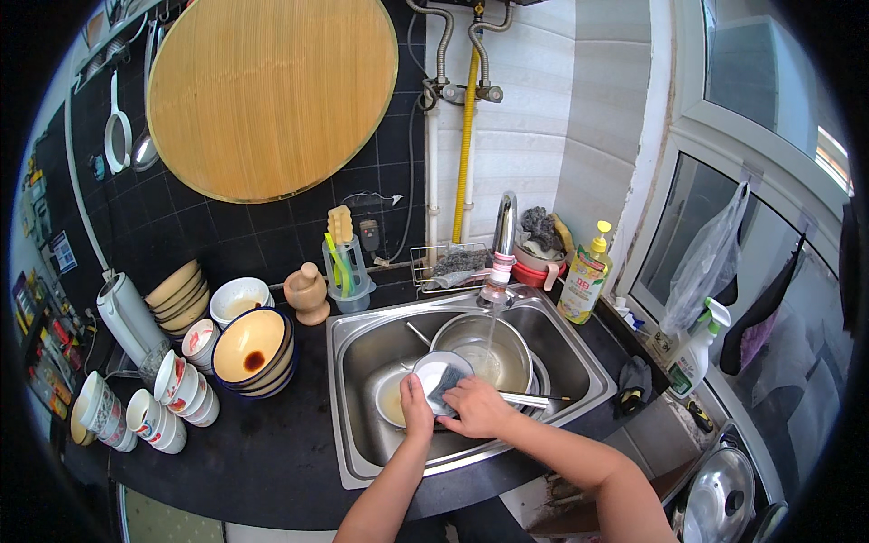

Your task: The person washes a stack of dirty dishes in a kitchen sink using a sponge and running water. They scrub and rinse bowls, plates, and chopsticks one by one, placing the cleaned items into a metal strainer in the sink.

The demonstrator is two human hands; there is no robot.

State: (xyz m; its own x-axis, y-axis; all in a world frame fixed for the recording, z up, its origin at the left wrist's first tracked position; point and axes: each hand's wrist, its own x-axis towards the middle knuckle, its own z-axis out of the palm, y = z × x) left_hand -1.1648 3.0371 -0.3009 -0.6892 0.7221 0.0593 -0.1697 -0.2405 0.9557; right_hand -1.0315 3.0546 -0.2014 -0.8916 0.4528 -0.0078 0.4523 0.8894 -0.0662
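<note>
My left hand (416, 409) grips a small white bowl (429, 369) by its rim, tilted over the steel sink (342, 423). A grey scouring cloth (447, 387) lies inside that bowl, pressed there by my right hand (478, 409), whose fingers are bent over it. Just behind, a stream from the faucet (503, 237) falls into a metal pot (520, 338) holding cloudy water. Another pale bowl (386, 404) with yellowish liquid sits lower in the sink, partly hidden by my left hand. Chopsticks or similar thin utensils (525, 399) stick out beside my right wrist.
Stacked cups (163, 423) and bowls (258, 348) crowd the black counter on the left. A wooden mortar (308, 294) and a utensil holder (351, 288) stand behind the sink. Right of it are a dish soap bottle (587, 281), a spray bottle (695, 355) and a window.
</note>
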